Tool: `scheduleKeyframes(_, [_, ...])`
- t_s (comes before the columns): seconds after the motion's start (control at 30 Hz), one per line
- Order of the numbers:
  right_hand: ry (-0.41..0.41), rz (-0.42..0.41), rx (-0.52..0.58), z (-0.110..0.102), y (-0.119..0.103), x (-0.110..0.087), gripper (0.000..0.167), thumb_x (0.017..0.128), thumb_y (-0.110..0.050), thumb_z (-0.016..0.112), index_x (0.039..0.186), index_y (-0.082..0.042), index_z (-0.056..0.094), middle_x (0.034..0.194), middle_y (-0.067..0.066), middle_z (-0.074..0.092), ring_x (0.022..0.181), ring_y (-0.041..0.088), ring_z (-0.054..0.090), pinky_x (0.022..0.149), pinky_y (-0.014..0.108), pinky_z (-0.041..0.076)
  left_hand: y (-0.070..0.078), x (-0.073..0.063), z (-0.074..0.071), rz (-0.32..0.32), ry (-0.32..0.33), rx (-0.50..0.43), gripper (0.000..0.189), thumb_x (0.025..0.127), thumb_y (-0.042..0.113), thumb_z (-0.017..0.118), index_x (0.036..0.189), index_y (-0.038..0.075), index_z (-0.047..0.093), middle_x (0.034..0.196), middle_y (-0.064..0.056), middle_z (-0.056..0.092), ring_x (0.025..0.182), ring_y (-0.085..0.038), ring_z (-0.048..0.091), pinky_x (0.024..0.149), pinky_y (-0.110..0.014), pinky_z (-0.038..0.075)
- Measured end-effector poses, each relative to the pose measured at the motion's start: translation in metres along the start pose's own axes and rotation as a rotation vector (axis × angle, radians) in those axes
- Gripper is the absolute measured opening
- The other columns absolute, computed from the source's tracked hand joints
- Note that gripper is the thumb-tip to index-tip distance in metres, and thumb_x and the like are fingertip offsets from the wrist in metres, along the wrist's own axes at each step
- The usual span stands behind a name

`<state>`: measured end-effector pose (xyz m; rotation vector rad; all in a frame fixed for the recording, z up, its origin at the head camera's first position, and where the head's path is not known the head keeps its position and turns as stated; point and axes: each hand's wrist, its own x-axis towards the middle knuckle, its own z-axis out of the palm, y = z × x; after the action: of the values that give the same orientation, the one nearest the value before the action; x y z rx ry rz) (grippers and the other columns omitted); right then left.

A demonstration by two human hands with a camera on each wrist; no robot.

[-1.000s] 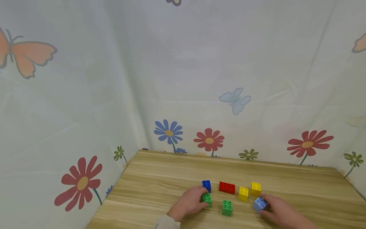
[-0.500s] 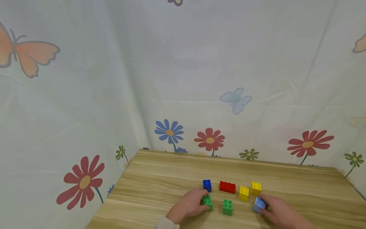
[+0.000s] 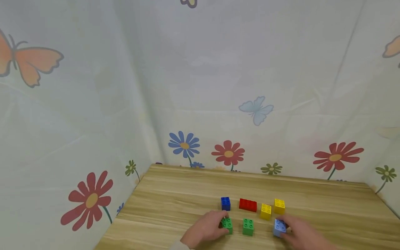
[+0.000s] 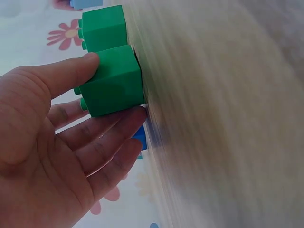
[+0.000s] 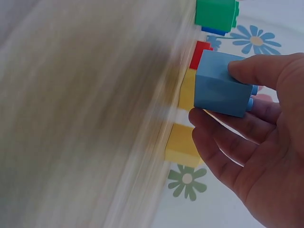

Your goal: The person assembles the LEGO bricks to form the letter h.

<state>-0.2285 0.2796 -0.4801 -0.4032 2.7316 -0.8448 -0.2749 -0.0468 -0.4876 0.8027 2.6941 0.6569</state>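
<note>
My left hand (image 3: 207, 225) pinches a green toy brick (image 3: 227, 225) between thumb and fingers, at the tabletop. In the left wrist view the thumb lies on one side of that green brick (image 4: 114, 83) and the fingers on the other. A second green brick (image 3: 248, 227) stands just to its right, untouched. My right hand (image 3: 301, 232) grips a light blue brick (image 3: 279, 227), seen closely in the right wrist view with the thumb on the light blue brick's side (image 5: 221, 88). Whether the light blue brick touches the table is hard to tell.
Behind the hands stand a dark blue brick (image 3: 225, 203), a long red brick (image 3: 248, 205) and two yellow bricks, one nearer (image 3: 266, 211) and one farther (image 3: 279, 206). The wooden table (image 3: 175, 187) ends at a flowered curtain (image 3: 200, 86) at the back and left.
The left hand has drawn its green brick slightly toward the person, away from the dark blue brick. The right hand has shifted the light blue brick a little left and nearer, turning it straighter.
</note>
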Motion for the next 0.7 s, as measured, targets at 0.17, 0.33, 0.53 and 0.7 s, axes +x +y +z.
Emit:
scheduleKeyframes(0.17, [-0.032,-0.011,0.048,0.003,-0.008,0.0,0.049,0.082,-0.036,0.072,0.12,-0.009,0.056,0.105,-0.002,0.059,0.086,0.019,0.053,0.077,0.05,0.049,0.0,-0.001,0.001,0.001,-0.001,0.012,0.032,0.086,0.034,0.07,0.113,0.02,0.059,0.082,0.015,0.052,0.07,-0.002,0.047,0.064,-0.023,0.043])
scheduleKeyframes(0.33, [-0.041,-0.116,0.029,0.006,-0.012,0.0,0.046,0.085,-0.037,0.069,0.118,-0.008,0.055,0.104,-0.005,0.058,0.083,0.013,0.052,0.074,0.042,0.05,0.0,-0.003,0.002,0.014,0.005,0.021,0.03,0.086,0.034,0.07,0.11,0.02,0.059,0.079,0.016,0.051,0.068,-0.002,0.047,0.062,-0.022,0.042])
scheduleKeyframes(0.53, [-0.043,-0.166,0.029,0.011,-0.017,0.0,0.043,0.088,-0.037,0.066,0.118,-0.007,0.055,0.104,-0.006,0.058,0.08,0.007,0.051,0.071,0.034,0.05,0.001,-0.006,0.001,0.027,0.012,0.042,0.029,0.086,0.034,0.07,0.109,0.021,0.059,0.079,0.017,0.051,0.068,0.0,0.047,0.063,-0.022,0.042])
scheduleKeyframes(0.7, [-0.052,-0.153,0.035,0.015,-0.023,0.002,0.044,0.088,-0.038,0.066,0.117,-0.008,0.055,0.103,-0.007,0.058,0.079,0.008,0.052,0.071,0.035,0.05,0.002,-0.008,0.001,0.033,0.007,0.037,0.028,0.086,0.033,0.07,0.108,0.021,0.059,0.078,0.017,0.051,0.067,-0.001,0.047,0.061,-0.022,0.042])
